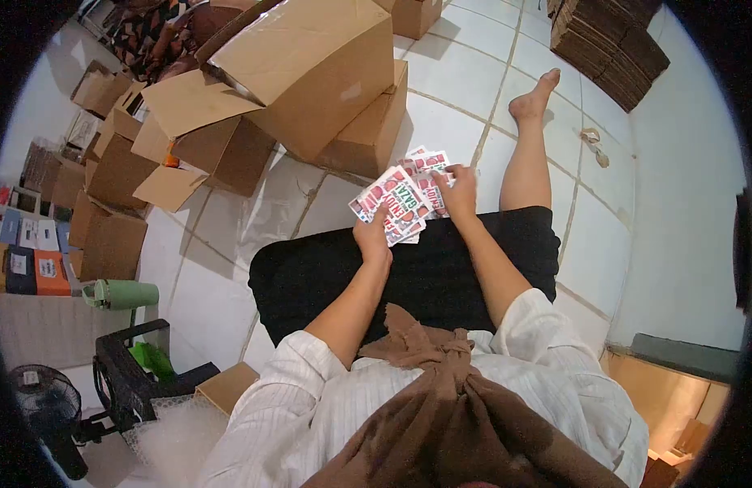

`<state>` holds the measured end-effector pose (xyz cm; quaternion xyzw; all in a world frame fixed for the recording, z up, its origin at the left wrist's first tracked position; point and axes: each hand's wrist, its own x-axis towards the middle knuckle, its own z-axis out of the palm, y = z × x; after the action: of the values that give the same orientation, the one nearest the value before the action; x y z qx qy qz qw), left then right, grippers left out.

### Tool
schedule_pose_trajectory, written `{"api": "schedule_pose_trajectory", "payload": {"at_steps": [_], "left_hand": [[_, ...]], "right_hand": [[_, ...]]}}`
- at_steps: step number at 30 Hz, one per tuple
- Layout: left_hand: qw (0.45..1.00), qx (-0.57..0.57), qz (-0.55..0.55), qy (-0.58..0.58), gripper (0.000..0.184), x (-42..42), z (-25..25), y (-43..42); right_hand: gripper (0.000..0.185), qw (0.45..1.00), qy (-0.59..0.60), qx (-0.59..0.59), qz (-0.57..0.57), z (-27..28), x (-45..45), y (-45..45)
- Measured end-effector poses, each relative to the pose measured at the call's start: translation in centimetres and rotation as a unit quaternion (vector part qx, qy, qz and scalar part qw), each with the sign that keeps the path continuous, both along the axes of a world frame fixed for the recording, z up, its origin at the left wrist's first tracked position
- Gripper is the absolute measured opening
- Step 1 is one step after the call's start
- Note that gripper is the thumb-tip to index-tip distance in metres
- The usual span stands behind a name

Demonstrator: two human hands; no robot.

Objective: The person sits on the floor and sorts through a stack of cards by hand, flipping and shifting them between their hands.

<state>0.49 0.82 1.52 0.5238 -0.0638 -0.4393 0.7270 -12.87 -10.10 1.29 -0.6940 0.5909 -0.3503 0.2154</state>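
My left hand (pixel 372 239) is closed on a fanned stack of printed cards (pixel 395 201), with its thumb lying on top. The cards are white with red, green and black print; "ENJOY" and "GAZA!" can be read. On the right, my right hand (pixel 460 195) pinches more of the same cards (pixel 429 167), which overlap the far side of the left hand's stack. Both hands are above my lap, over the black cloth (pixel 425 281). Whether the cards are paper or stickers I cannot tell.
Large open cardboard boxes (pixel 311 77) stand ahead and to the left on the white tiled floor (pixel 453 69). Flattened cardboard (pixel 608 49) is piled at the far right. A green tumbler (pixel 128 294), a black fan (pixel 47 407) and bubble wrap (pixel 177 431) are at my left.
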Motion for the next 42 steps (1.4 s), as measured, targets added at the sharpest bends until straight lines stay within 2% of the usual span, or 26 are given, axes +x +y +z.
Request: {"api": "schedule_pose_trajectory", "payload": {"at_steps": [1, 2, 4, 5, 7, 11, 16, 17, 18, 20, 26, 27, 28, 30, 31, 32, 33, 34, 35, 38, 42], "left_hand": [[1.000, -0.005, -0.011, 0.002, 0.032, -0.2, 0.2, 0.1], [1.000, -0.005, -0.012, 0.004, 0.032, -0.3, 0.3, 0.1], [0.999, -0.024, -0.042, 0.011, 0.030, -0.4, 0.1, -0.1], [0.999, -0.023, -0.042, 0.011, 0.030, -0.4, 0.0, -0.2], [0.999, -0.015, -0.035, 0.010, 0.029, -0.4, 0.1, -0.1], [0.999, -0.019, -0.041, 0.020, 0.028, -0.5, 0.2, -0.1], [1.000, 0.012, 0.028, 0.003, 0.030, -0.3, 0.3, -0.2], [0.999, 0.025, 0.042, 0.003, 0.030, -0.3, 0.7, -0.1], [0.999, 0.025, 0.040, 0.002, 0.030, -0.2, 0.6, -0.2], [0.997, -0.014, 0.073, 0.010, 0.030, 0.0, 0.3, -0.2], [0.997, 0.013, 0.078, 0.017, 0.031, 0.0, 0.3, -0.1], [0.997, 0.007, 0.071, 0.019, 0.031, 0.0, 0.4, 0.0], [0.998, 0.000, 0.064, 0.021, 0.030, 0.0, 0.6, -0.1], [0.998, 0.002, 0.056, 0.024, 0.030, 0.0, 0.7, -0.1], [0.999, -0.002, 0.032, 0.021, 0.030, -0.1, 0.6, -0.1], [1.000, -0.005, 0.009, 0.019, 0.030, -0.1, 0.5, 0.0], [1.000, -0.011, -0.004, 0.018, 0.030, -0.2, 0.3, -0.1], [1.000, -0.010, -0.004, 0.019, 0.030, -0.3, 0.2, 0.0], [1.000, -0.019, -0.018, 0.014, 0.030, -0.4, 0.2, 0.0], [0.999, -0.033, -0.039, 0.012, 0.029, -0.5, 0.0, -0.1], [0.998, -0.049, -0.040, 0.026, 0.027, -0.8, 0.3, -0.1]], "right_hand": [[0.038, 0.991, -0.077, 0.087, 0.064, 0.4, 0.7, 0.0], [0.034, 0.990, -0.080, 0.071, 0.096, 0.6, 1.1, 0.8], [0.027, 0.960, -0.145, 0.211, 0.111, 0.9, 1.3, 1.6], [0.027, 0.960, -0.145, 0.211, 0.111, 0.2, 1.1, 1.2], [0.023, 0.923, -0.268, 0.245, 0.124, -1.6, 0.9, 0.4], [0.022, 0.897, -0.297, 0.304, 0.122, -1.1, 0.4, 0.2], [0.024, 0.951, -0.228, 0.210, 0.007, -3.7, -1.4, -1.8], [0.027, 0.972, -0.148, 0.182, -0.007, -4.1, -2.1, -2.3], [0.027, 0.972, -0.149, 0.182, -0.008, -4.0, -2.4, -2.4], [0.027, 0.986, -0.051, 0.158, -0.014, -4.0, -2.6, -2.5], [0.025, 0.985, 0.077, 0.155, -0.027, -3.7, -2.6, -2.3], [0.029, 0.990, 0.126, 0.055, -0.034, -3.1, -2.4, -1.7], [0.029, 0.990, 0.127, 0.054, -0.034, -2.4, -2.0, -1.4], [0.033, 0.995, 0.093, -0.035, -0.022, -1.1, -0.9, -1.0], [0.031, 0.999, 0.026, 0.004, 0.036, -0.5, -0.3, -1.0], [0.031, 0.999, 0.029, 0.005, 0.037, -0.1, 0.2, -0.6], [0.028, 0.982, -0.091, 0.126, 0.105, 0.5, 0.6, -0.1], [0.025, 0.932, -0.209, 0.243, 0.169, 0.9, 0.9, 0.4], [0.020, 0.913, -0.251, 0.276, 0.164, 1.2, 1.1, 0.8], [0.018, 0.909, -0.286, 0.250, 0.172, 0.5, 0.7, 0.4], [0.016, 0.879, -0.329, 0.299, 0.170, 1.7, 0.6, 0.6]]}}
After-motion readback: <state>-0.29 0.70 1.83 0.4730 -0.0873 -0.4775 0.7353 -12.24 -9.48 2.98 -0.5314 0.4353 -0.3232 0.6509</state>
